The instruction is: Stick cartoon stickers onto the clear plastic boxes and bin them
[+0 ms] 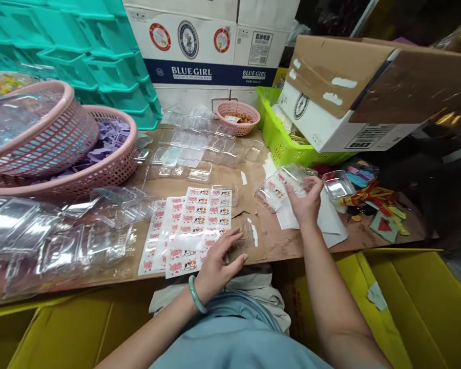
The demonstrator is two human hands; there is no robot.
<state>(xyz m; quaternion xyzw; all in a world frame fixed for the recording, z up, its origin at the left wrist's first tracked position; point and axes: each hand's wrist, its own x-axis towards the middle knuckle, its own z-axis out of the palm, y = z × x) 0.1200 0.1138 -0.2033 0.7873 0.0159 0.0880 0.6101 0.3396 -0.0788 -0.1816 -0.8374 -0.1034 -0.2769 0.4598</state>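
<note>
My left hand (219, 261), with a green bangle at the wrist, rests fingers curled on the lower right edge of the sticker sheets (190, 225) near the table's front edge; a small clear plastic piece (249, 233) lies by its fingertips. My right hand (305, 201) is closed round a clear plastic box (282, 185) with a printed label inside, held just above white paper sheets (330, 220). An open clear tray (338, 185) sits right of that hand.
Pink baskets (61, 154) stand at left with purple pieces, and loose clear lids (61, 230) lie in front. Clear boxes (200, 148) line the middle. A small pink basket (237, 117), a green crate (280, 143), cardboard boxes, teal crates (100, 56) and colourful decorations (376, 205) surround. Yellow boxes (407, 297) sit below.
</note>
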